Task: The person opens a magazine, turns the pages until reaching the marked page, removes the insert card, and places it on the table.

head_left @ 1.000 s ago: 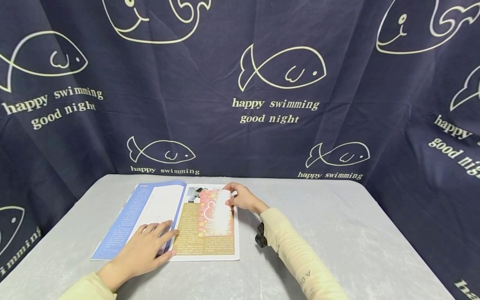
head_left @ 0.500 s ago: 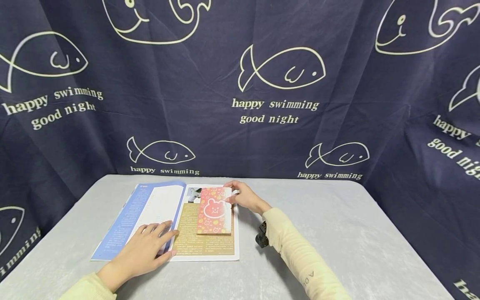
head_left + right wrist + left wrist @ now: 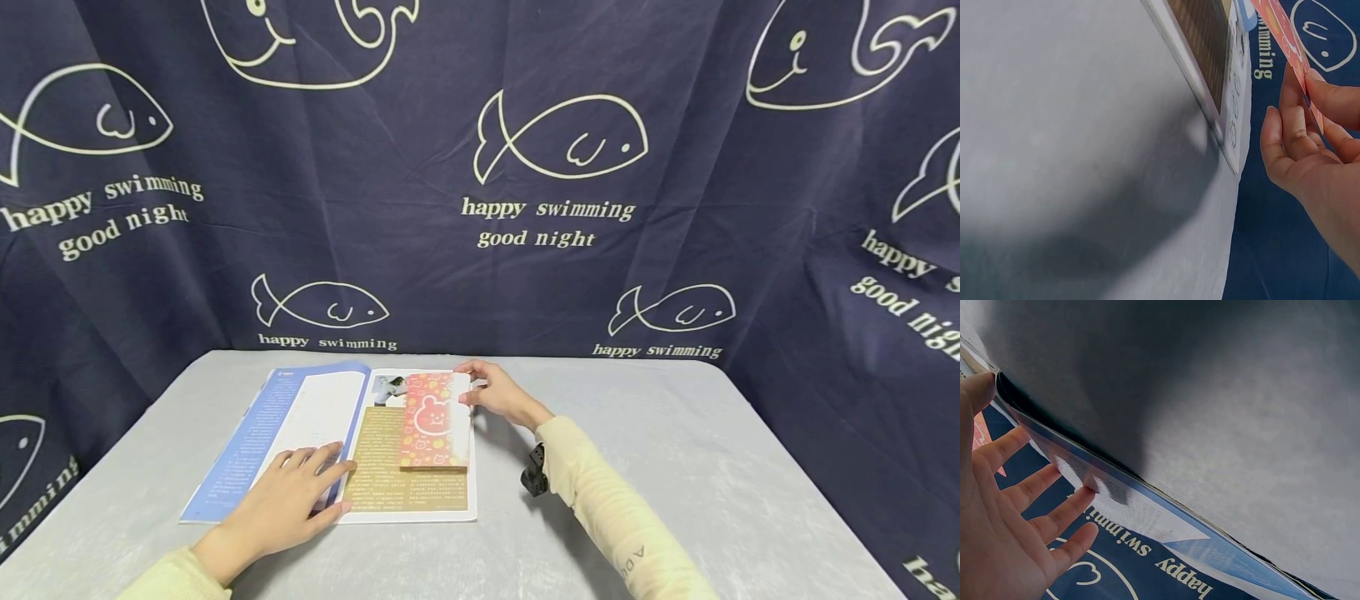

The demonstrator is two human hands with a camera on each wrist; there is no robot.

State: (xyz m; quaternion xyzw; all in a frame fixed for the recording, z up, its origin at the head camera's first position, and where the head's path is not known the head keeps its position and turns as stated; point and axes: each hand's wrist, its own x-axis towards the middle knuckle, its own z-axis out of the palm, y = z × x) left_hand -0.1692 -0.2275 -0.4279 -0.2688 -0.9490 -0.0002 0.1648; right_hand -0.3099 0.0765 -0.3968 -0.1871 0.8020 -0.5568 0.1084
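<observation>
A magazine [image 3: 375, 492] lies spread on the table, its left page blue and white, its right page brown with a small photo. My left hand [image 3: 288, 492] rests on it near the spine, fingers spread and nearly straight; in the left wrist view the fingertips [image 3: 1088, 487] touch the page. Over the right page is a thin pink card-like booklet [image 3: 433, 425] with a white-outlined bear. By its upper right edge my right hand [image 3: 502, 396] pinches it between thumb and fingers. The right wrist view shows the booklet [image 3: 1285, 37] raised off the magazine at that edge.
The grey table [image 3: 660, 467] extends to both sides of the magazine. A dark blue curtain [image 3: 420, 192] with fish drawings and lettering hangs behind it. A small black device [image 3: 534, 475] sits at the right wrist.
My right hand has shifted slightly to the right with the pink booklet, whose tilt and glare have changed. The left hand and the magazine stay in place.
</observation>
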